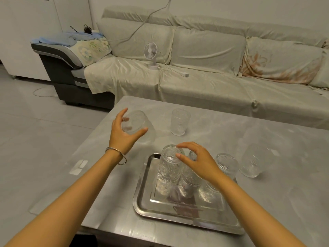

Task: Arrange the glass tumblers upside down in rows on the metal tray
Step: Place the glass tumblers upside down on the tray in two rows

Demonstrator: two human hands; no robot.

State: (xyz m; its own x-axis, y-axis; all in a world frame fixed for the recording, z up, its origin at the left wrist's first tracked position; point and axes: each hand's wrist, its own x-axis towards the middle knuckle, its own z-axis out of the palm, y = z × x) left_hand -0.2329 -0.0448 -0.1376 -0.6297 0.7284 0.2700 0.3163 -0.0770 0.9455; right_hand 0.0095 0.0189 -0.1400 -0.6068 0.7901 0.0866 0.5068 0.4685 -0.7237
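A shiny metal tray (146,202) lies near the table's front edge. Three ribbed glass tumblers stand upside down in a row along its far side: a left one (169,166), a middle one (189,180) partly behind my hand, and a right one (227,163). My right hand (197,161) hovers over the left and middle tumblers, fingers spread, fingertips at the left one's base. My left hand (122,132) holds a tilted tumbler (135,122) in the air beyond the tray. One upright tumbler (179,122) stands at the table's middle back, another (254,161) right of the tray.
The grey marble-look table (231,125) fills the foreground; its left edge runs by my left arm. Behind it is a cloth-covered sofa (204,82) with a small white fan (151,54) and a cable. Tiled floor lies to the left.
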